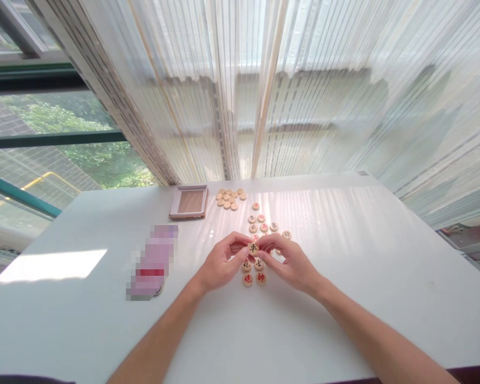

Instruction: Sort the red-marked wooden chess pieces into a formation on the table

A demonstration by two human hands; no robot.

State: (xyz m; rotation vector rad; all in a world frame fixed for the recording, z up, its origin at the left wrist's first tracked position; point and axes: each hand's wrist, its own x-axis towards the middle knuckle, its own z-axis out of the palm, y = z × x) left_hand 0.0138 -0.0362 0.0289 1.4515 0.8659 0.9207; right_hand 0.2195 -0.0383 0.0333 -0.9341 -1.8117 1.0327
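Note:
Between the fingertips of my left hand and my right hand is a round wooden Chinese chess piece with a black character, its face turned up toward me. Both hands pinch it from its two sides, just above the table. Below it lie a black-marked piece and another black one. Nearer to me are two red-marked pieces, one on the left and one on the right. Beyond my fingers, several more face-up pieces lie in loose rows, some partly hidden by my hands.
A heap of blank-side-up pieces lies at the back of the white table. Left of it is a shallow open box. A pixelated pinkish object lies at left. A sheer curtain hangs behind the table, beside a window.

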